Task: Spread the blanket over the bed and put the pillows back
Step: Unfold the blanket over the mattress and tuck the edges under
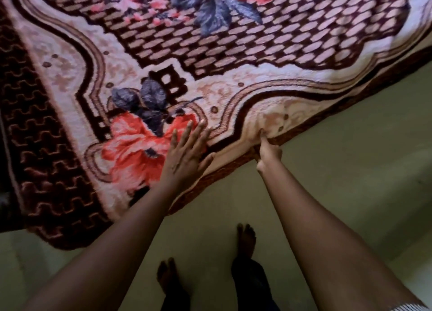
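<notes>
Pale floor [346,170] under you, blanket [233,53] already draped over the bed. Your left hand [184,156] lies flat, wide open, on it; right hand [268,153] pinches its edge. Spreading step, probably near done. Next: tug the edge straight, smooth; pillows not in view.
</notes>
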A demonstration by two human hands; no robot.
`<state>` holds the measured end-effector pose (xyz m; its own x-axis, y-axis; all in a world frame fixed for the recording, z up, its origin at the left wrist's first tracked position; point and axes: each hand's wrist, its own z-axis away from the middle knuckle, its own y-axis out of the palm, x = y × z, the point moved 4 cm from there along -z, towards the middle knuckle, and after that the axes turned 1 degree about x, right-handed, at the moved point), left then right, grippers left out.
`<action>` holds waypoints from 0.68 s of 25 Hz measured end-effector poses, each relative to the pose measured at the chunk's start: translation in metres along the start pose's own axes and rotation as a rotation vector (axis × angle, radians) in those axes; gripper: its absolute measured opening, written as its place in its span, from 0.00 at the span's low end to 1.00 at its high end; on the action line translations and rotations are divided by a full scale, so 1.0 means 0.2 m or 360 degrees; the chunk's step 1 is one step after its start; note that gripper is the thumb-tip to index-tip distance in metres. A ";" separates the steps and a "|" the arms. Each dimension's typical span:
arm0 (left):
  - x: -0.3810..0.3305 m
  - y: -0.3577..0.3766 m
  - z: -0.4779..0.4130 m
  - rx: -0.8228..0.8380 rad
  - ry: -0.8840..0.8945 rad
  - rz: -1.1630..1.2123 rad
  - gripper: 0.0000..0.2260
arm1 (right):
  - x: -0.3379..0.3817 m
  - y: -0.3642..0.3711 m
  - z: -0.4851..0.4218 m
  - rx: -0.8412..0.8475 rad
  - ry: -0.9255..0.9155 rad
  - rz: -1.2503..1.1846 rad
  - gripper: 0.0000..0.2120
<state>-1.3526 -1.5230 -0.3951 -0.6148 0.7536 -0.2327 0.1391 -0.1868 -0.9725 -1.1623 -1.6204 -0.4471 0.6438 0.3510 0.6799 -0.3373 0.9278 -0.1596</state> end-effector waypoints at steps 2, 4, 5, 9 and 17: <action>-0.01 0.10 -0.04 0.0055 -0.0116 -0.0141 0.30 | 0.02 -0.02 -0.06 -0.0047 -0.0057 0.0226 0.15; -0.02 0.17 -0.03 0.0103 -0.0151 -0.0289 0.30 | 0.01 -0.04 -0.12 0.0035 -0.0080 0.0346 0.13; -0.02 0.19 -0.03 0.0124 -0.0154 -0.0343 0.30 | -0.01 -0.05 -0.15 0.0064 -0.0100 0.0425 0.13; -0.03 0.19 -0.03 0.0058 -0.0159 -0.0403 0.31 | -0.07 -0.13 -0.19 -0.0023 -0.0109 0.0523 0.12; -0.08 0.12 -0.04 0.0071 -0.0327 0.0066 0.29 | -0.15 -0.10 -0.03 0.0460 0.0184 -0.0024 0.07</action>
<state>-1.3335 -1.5346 -0.4158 -0.7552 0.6012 -0.2612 0.1360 -0.2462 -0.9596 -1.1715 -1.6485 -0.4685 0.7187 0.3650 0.5918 -0.4978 0.8644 0.0713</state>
